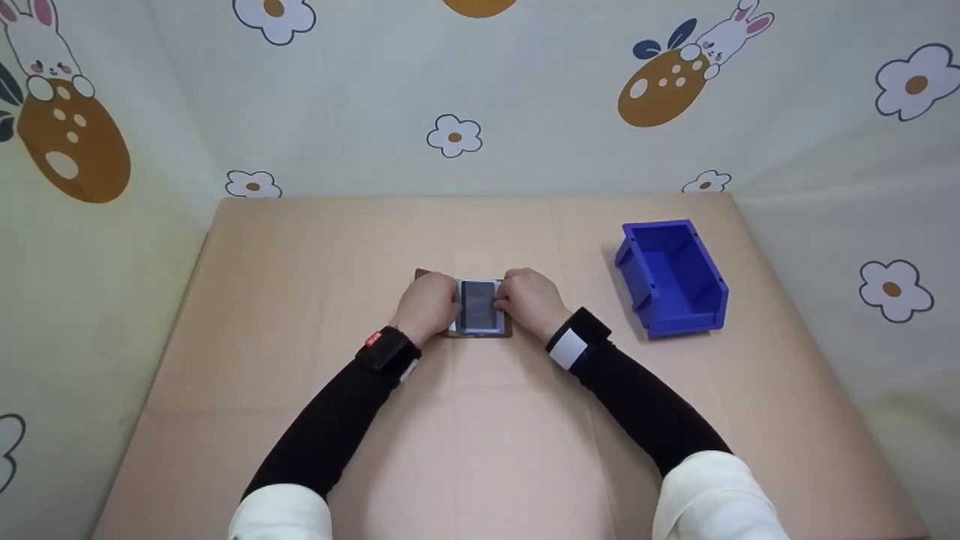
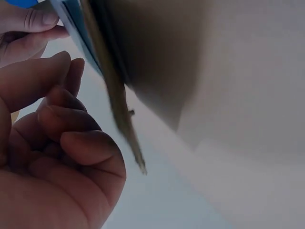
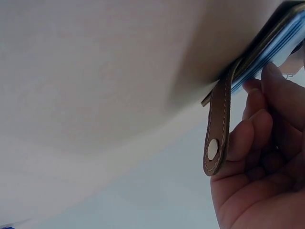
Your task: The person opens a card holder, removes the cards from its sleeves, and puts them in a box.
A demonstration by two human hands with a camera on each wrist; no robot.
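Right, both hands are close together now over the table point(image 1: 300, 337), and between them is the small wallet point(image 1: 480, 311), its dark front panel facing up; whether it sits flat or is tipped slightly clear of the surface, I can't tell. Looks a light thing, this: the brown cover should be bendy but firm, the stacked sleeves point(image 3: 269, 53) thin, likely slick and easy to crease, so the good hold is at the side edges, cover and sleeves pinched together, rather than one sleeve tugged alone. And the right hand point(image 1: 534, 300) does have thumb and finger pinched on the edge nearest it, with the strap point(image 3: 220, 119) hanging loose beside its curled fingers, snap point(image 3: 212, 149) showing. Over to the left hand point(image 1: 427, 304): fingers curled in, thumb close to a fingertip right at the opposite edge, though whether it truly grips a sleeve I can't tell. Both forearms angle inward from the near side, wrists wrapped in black bands point(image 1: 387, 354), knuckles uppermost; well out to the right of the right hand stands the blue box point(image 1: 641, 281)
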